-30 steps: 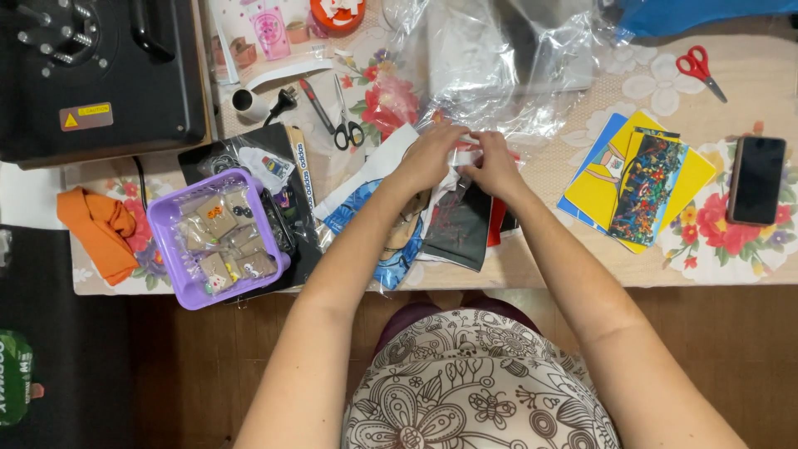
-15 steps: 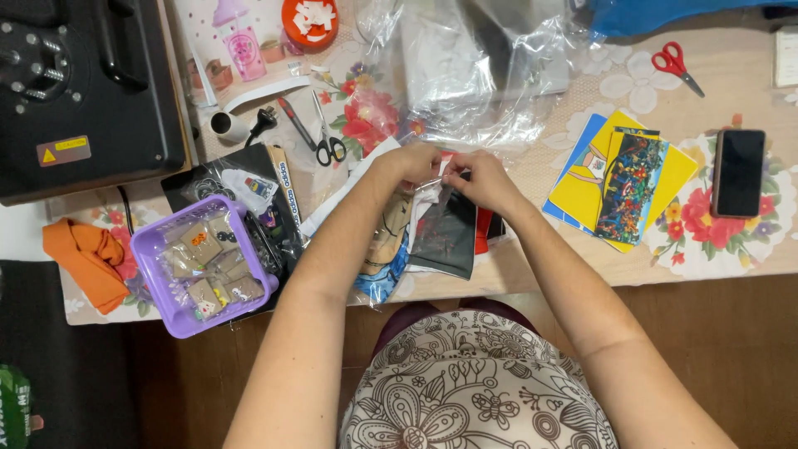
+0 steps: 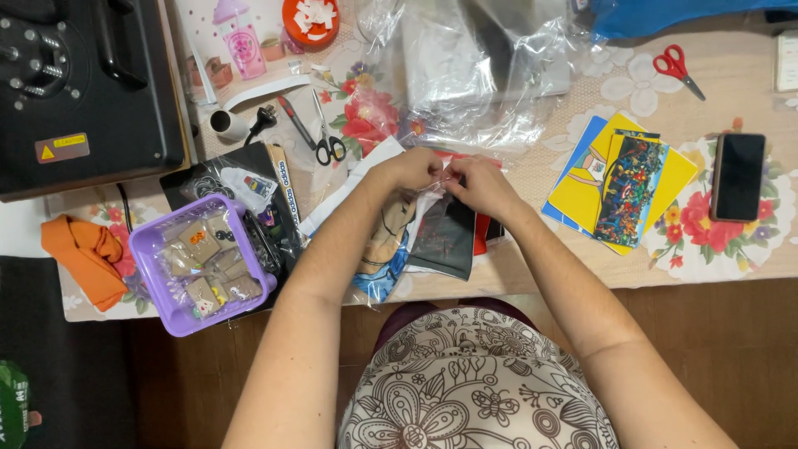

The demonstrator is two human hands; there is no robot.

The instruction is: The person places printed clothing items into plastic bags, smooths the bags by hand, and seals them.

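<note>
While both hands pinch a clear bag's edge [image 3: 449, 179], left hand [image 3: 413, 169], right hand [image 3: 480, 181], scissors [image 3: 320, 133] near.

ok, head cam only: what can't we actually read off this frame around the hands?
- Head view: what the left hand and right hand pinch; their fingers cover it.
- Head view: the dark flat pouch beneath them, its top hidden by both hands.
- Head view: contents of the clear plastic bags, lost in glare and creases.
- Head view: small packets in the purple basket, too small to identify.
- Head view: black machine, cut off by the top and left edges.
</note>
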